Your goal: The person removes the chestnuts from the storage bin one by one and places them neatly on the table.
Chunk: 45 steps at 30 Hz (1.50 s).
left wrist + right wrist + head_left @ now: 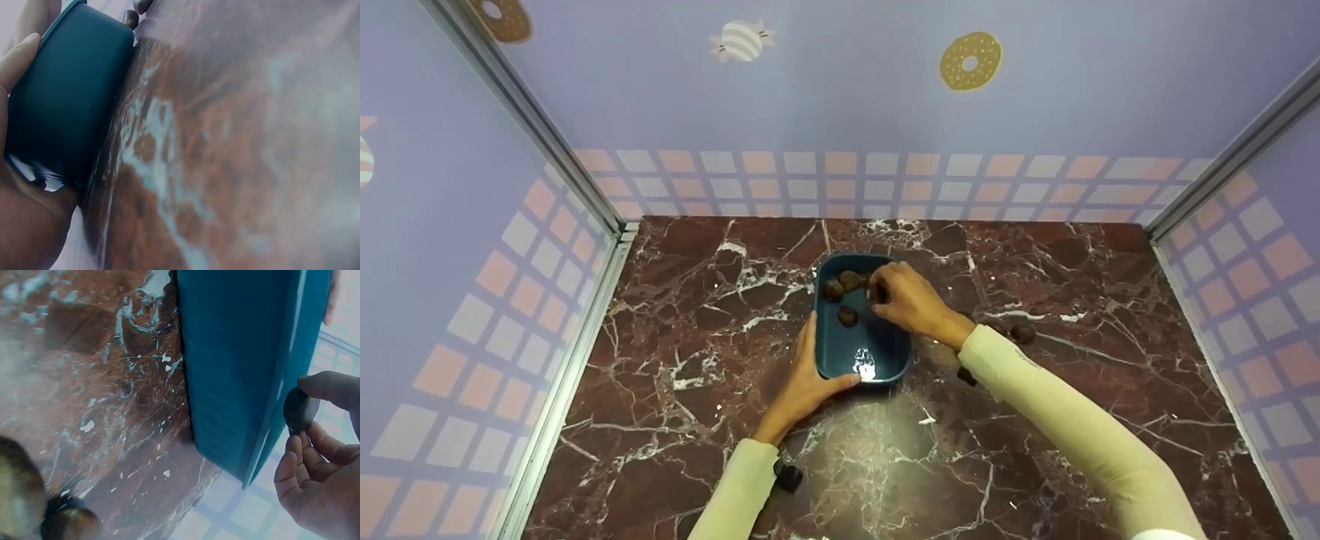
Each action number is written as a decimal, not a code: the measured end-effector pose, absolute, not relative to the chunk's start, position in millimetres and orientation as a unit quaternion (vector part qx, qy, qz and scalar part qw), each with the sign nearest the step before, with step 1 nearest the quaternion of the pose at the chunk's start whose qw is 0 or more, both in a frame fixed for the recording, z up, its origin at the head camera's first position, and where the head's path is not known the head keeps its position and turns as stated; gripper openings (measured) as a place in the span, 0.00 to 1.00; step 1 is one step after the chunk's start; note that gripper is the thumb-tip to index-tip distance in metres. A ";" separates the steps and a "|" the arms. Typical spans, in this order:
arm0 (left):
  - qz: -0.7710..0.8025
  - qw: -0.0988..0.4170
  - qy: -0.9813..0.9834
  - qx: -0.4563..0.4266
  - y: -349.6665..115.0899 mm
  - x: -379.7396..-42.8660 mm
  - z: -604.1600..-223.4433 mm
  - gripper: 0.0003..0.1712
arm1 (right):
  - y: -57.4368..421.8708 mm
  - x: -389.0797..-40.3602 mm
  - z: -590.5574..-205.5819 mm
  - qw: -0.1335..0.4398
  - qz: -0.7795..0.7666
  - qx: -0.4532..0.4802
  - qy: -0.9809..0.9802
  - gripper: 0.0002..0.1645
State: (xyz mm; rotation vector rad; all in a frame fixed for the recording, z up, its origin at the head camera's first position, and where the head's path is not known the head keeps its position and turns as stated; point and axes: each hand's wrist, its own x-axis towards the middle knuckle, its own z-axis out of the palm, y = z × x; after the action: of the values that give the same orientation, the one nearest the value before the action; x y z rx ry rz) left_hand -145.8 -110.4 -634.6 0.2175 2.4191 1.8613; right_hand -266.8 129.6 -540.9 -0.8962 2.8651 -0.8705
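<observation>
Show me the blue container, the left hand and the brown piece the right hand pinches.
Blue container (236, 371), right wrist view: outer wall.
Left hand (806, 381), head view: its back.
Brown piece (298, 409), right wrist view: visible side.

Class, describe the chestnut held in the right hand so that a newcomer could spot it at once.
A blue box stands on the marbled surface. Over its right side, the right hand pinches the chestnut. Other chestnuts lie loose; this one alone is held.

We hold our left arm (735, 487) forward, the left hand (808, 381) spread, thumb (841, 383) well apart, fingers (811, 331) seemingly straight, though partly hidden; our right arm (1065, 416) angles inward, the right hand (913, 301) curled in a pinch.
</observation>
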 end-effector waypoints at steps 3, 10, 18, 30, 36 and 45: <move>0.611 0.043 0.787 0.070 -111.1 -145.1 -634.4 0.81 | 137.9 -260.9 -538.8 -0.005 -0.280 -0.291 0.915 0.18; 0.612 0.042 0.786 0.073 -111.6 -146.5 -633.4 0.81 | 158.7 -248.1 -536.6 -0.028 -0.291 -0.302 0.907 0.19; 0.606 0.039 0.791 0.072 -110.4 -146.9 -634.5 0.81 | 178.8 -238.3 -541.3 -0.022 -0.340 -0.304 0.890 0.25; 0.600 0.035 0.796 0.075 -109.6 -148.0 -636.3 0.81 | 212.7 -219.5 -545.2 -0.030 -0.360 -0.301 0.883 0.22; 0.597 0.038 0.798 0.076 -110.5 -147.6 -635.9 0.81 | 228.2 -210.0 -545.8 -0.012 -0.392 -0.234 0.890 0.23; 0.596 0.036 0.799 0.076 -110.4 -148.3 -637.3 0.81 | 252.4 -199.9 -551.6 -0.030 -0.413 -0.180 0.892 0.24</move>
State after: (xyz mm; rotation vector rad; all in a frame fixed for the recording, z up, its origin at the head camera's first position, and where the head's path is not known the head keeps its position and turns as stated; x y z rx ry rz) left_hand -148.3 -110.4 -637.3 0.2344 2.4545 1.8297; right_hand -199.9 252.4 -551.6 -0.5783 2.8583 -1.3237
